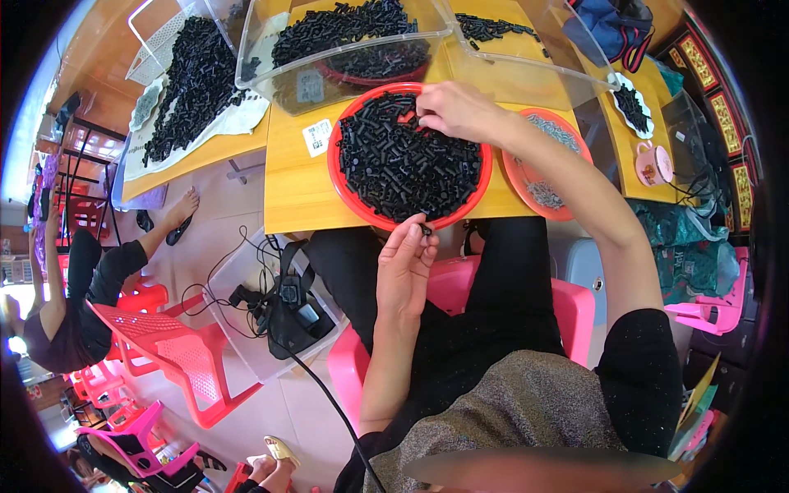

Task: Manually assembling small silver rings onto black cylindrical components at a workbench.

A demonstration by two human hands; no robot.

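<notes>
Near the frame's centre, the left hand (403, 267) has thumb and fingertips closed on a small black part (426, 231), just below the lower rim of the red basin (486, 177). The heap of short black tubular parts (403, 168) lies above that hand in the frame. The right hand (454, 109), fingers curled over the basin's upper right, is nearer the heap; its grip cannot be told. The held part's direction and long axis are too small to read; the heaped parts point every way.

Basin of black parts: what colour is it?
The basin is red; the head view shows it best.
</notes>
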